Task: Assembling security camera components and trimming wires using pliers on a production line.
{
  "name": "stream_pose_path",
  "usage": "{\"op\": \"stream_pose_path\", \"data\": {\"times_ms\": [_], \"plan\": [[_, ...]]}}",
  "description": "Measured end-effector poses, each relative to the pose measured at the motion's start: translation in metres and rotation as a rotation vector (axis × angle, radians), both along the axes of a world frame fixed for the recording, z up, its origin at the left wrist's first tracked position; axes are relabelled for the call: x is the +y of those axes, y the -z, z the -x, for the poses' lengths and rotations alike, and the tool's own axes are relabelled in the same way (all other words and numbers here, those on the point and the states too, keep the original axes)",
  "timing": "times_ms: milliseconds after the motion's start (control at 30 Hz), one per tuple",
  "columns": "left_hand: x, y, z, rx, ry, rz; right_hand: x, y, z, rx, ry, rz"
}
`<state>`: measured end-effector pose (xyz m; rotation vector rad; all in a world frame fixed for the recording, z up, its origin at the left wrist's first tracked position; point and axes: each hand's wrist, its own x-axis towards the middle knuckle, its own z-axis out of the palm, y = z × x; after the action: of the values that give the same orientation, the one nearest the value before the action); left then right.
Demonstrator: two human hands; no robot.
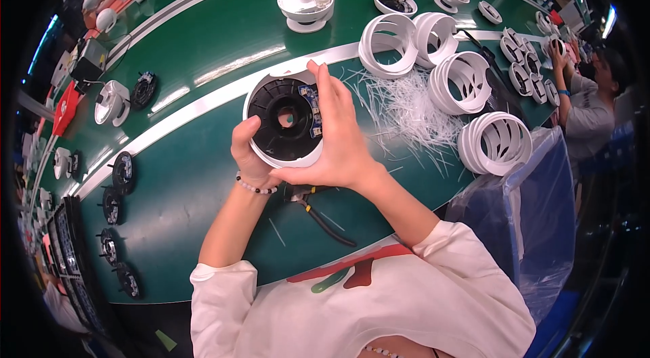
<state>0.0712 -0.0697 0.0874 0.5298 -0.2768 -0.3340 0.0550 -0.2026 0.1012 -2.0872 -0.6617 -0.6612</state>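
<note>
White-rimmed black disc (267,133) between left hand (249,156) and right hand (344,140).

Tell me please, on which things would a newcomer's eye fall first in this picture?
Probably first on the white-rimmed black disc, held near the centre between the left grip and the right grip. The loose heap of thin white strips on the green table, to the right, would likely follow, with white rings beyond and beside it.
</note>
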Motion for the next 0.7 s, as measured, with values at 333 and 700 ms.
{"op": "stream_pose_path", "data": {"times_ms": [333,700], "plan": [[0.012,0.000,-0.006,-0.029,0.017,-0.187,-0.002,-0.006,-0.005,0.010,-0.036,0.018],[-0.003,0.003,-0.005,0.032,-0.087,-0.091,0.009,0.016,0.001,0.118,0.121,-0.097]]}}
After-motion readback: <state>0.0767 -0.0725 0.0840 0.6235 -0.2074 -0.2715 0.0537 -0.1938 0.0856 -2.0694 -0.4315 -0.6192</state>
